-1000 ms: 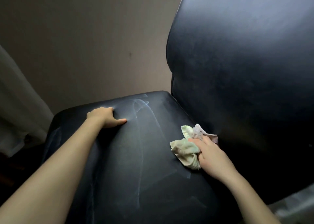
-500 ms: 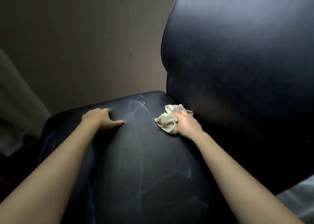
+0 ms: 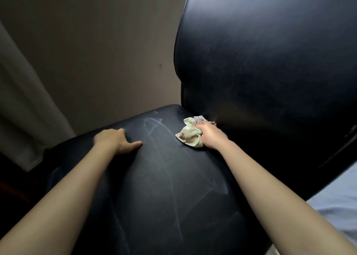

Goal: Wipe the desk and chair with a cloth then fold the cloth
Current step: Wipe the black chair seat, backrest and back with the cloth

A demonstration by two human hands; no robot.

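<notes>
A black leather chair fills the view, its seat (image 3: 164,187) streaked with pale wipe marks and its backrest (image 3: 270,71) rising on the right. My right hand (image 3: 210,134) grips a crumpled pale green and pink cloth (image 3: 188,134) and presses it on the seat's far end, right at the crease under the backrest. My left hand (image 3: 116,140) holds the seat's left edge, fingers curled over the rim and thumb lying flat on the leather.
A beige wall (image 3: 96,51) stands behind the chair. A light curtain (image 3: 21,109) hangs at the left. A pale blue fabric surface (image 3: 336,200) shows at the lower right beyond the backrest.
My right hand has slid the cloth from the seat's near right side up to the far end by the backrest, where it now stays. My left hand has kept its hold.
</notes>
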